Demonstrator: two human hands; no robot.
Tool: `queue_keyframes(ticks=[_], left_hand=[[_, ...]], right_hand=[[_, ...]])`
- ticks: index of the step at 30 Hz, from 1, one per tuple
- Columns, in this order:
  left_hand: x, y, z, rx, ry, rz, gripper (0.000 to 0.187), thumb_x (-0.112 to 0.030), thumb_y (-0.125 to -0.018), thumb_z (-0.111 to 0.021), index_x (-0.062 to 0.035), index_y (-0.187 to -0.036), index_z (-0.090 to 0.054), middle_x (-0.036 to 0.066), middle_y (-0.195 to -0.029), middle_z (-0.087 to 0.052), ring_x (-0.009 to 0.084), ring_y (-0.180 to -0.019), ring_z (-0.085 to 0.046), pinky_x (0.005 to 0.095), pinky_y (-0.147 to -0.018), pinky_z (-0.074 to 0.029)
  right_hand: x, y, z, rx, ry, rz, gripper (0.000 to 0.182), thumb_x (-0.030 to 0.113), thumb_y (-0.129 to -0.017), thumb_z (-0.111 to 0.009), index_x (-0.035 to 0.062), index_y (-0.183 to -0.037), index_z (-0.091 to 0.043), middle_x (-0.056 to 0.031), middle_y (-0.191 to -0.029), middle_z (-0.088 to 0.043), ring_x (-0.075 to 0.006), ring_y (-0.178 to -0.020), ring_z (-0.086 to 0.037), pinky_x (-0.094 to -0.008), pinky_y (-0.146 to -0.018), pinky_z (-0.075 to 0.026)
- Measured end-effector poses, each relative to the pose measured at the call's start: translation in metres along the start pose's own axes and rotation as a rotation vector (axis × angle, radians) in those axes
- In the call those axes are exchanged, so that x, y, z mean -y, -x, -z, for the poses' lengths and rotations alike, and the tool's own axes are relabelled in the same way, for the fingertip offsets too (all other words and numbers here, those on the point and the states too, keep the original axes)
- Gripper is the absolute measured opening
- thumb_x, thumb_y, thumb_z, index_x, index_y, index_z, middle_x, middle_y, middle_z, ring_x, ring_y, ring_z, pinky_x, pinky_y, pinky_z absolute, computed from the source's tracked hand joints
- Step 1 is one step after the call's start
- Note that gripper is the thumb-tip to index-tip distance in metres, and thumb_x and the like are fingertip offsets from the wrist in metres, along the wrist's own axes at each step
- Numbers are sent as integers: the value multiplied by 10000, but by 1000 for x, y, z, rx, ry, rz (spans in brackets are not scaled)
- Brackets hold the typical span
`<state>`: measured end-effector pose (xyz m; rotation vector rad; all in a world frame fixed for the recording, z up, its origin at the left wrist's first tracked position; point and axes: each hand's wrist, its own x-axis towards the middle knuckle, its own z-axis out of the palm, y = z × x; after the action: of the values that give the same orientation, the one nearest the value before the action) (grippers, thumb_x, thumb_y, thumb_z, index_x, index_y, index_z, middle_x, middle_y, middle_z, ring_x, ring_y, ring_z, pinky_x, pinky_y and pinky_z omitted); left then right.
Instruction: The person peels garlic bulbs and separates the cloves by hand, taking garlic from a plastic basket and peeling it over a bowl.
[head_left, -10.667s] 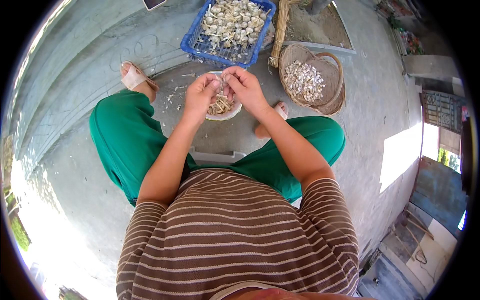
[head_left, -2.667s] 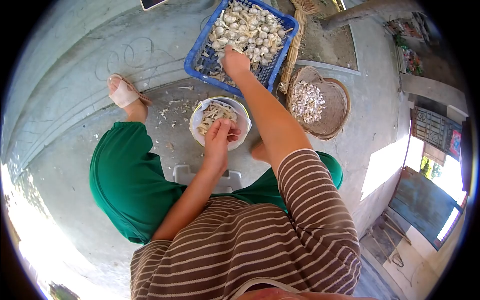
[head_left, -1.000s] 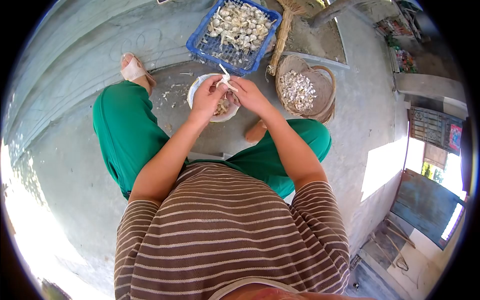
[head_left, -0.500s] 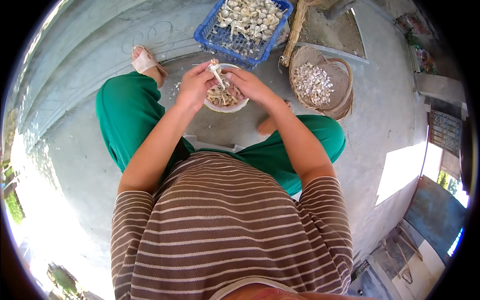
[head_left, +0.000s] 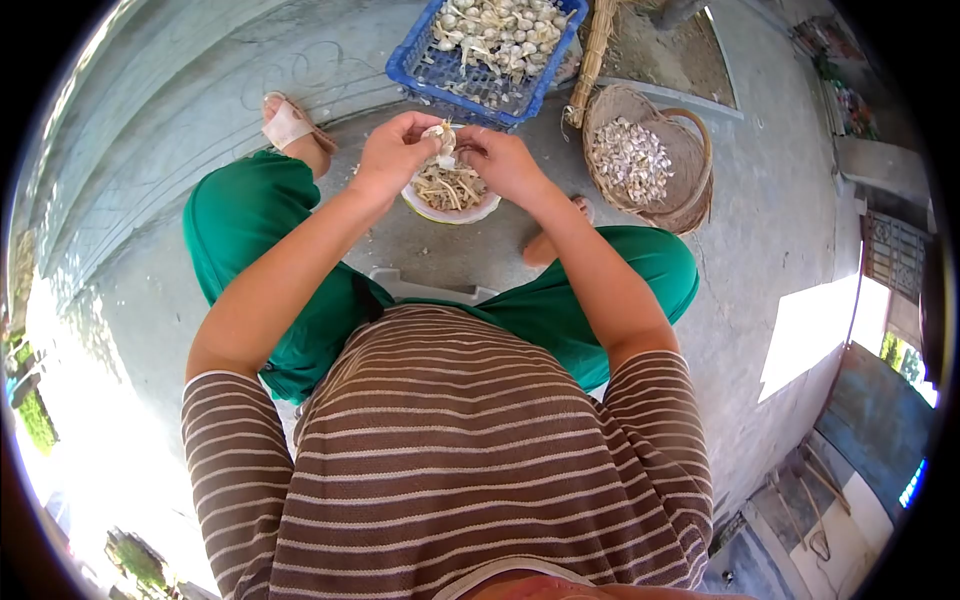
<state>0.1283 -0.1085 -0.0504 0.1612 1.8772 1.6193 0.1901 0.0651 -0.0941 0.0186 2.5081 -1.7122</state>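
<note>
Blue crate (head_left: 403, 66), green trousers (head_left: 243, 222), brown-and-white striped shirt (head_left: 455, 440)

The crate (head_left: 460, 103) is blue plastic, slatted and slightly glossy. The basket (head_left: 690, 165) is woven from dry, matt wicker, rough along its edge. Papery, matt skins cover the garlic bulbs (head_left: 512, 30) and the held bulb (head_left: 441, 136); the stems (head_left: 450, 188) look dry and fibrous. The bowl (head_left: 450, 216) has a pale, smooth rim, probably plastic, though the hands partly cover it. The bundle (head_left: 590, 65) is coarse straw. The floor (head_left: 140, 330) is matt concrete, finely rough. Ribbed, striped matt knit forms the shirt (head_left: 480, 430); the green trousers (head_left: 240, 220) are smooth, soft cloth.
</note>
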Motion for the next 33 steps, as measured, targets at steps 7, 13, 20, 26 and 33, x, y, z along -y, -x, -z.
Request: queue_keyframes(ticks=[7,13,20,26,33], left_hand=[[20,-9,-6,-27,10,-85,232,-63,-832,-614,-7,-1056,-585,38,-900,-616,96,-811,-567,241,-746,-456],[17,-12,-11,-40,315,-8,186,-29,-813,-612,36,-986,-589,86,-852,-632,132,-778,-607,254,-707,-500],[11,-10,-13,-6,444,38,211,-38,-850,-596,45,-1039,-550,83,-893,-615,137,-746,-598,272,-705,-511],[14,-10,-13,12,449,-2,203,-33,-844,-606,38,-1029,-559,71,-860,-610,120,-705,-576,254,-666,-501],[13,-10,-14,2,323,-16,178,-33,-822,-639,19,-990,-609,47,-745,-609,115,-627,-562,250,-600,-488]], right_hand=[[7,-7,5,-112,-446,-89,140,63,-810,-658,-13,-900,-583,-85,-818,-640,-116,-684,-615,-258,-574,-512],[7,-12,4,-98,-511,-111,89,33,-847,-615,-27,-882,-560,-80,-804,-629,-119,-645,-615,-241,-576,-528],[11,-11,8,-70,-623,-118,62,27,-888,-542,-21,-927,-547,-73,-797,-611,-119,-659,-614,-250,-579,-531],[0,-8,3,-127,-531,-82,110,57,-910,-515,-7,-1000,-516,-45,-759,-567,-109,-642,-586,-246,-537,-515],[13,-3,5,-91,-599,-78,108,99,-886,-582,4,-933,-563,-37,-741,-585,-80,-615,-567,-226,-507,-482]])
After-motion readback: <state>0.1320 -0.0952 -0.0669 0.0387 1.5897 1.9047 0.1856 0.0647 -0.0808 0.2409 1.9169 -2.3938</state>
